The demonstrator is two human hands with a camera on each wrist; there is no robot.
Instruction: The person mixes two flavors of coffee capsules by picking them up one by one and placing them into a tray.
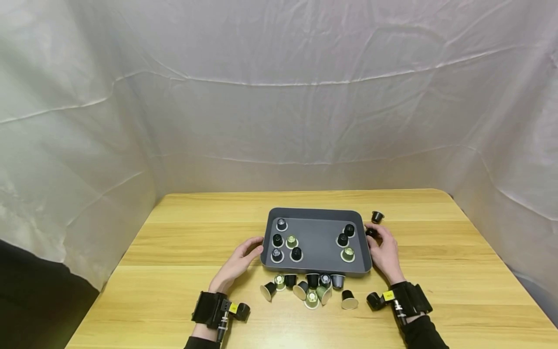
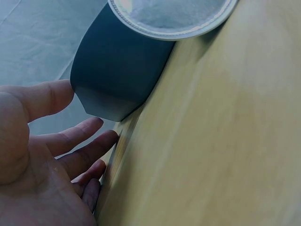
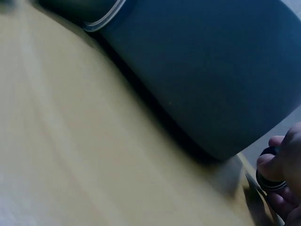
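Observation:
A dark grey tray (image 1: 316, 242) holds upright coffee capsules: several in black, grey and green at its left, and a column of two black ones and a green capsule (image 1: 348, 254) at its right. My left hand (image 1: 237, 261) is at the tray's left side; in the left wrist view the thumb (image 2: 54, 96) meets the tray wall and the other fingers are loosely extended. Just beyond the tray's right edge, my right hand (image 1: 386, 252) pinches a black capsule (image 1: 372, 232). The right wrist view shows this capsule (image 3: 269, 181) between thumb and fingers.
Several loose capsules lie along the tray's front edge, some on their sides, among them a black one (image 1: 348, 299). Another black capsule (image 1: 377, 216) lies beyond my right hand. Pale cloth (image 1: 305, 121) hangs behind the wooden table (image 1: 174, 271).

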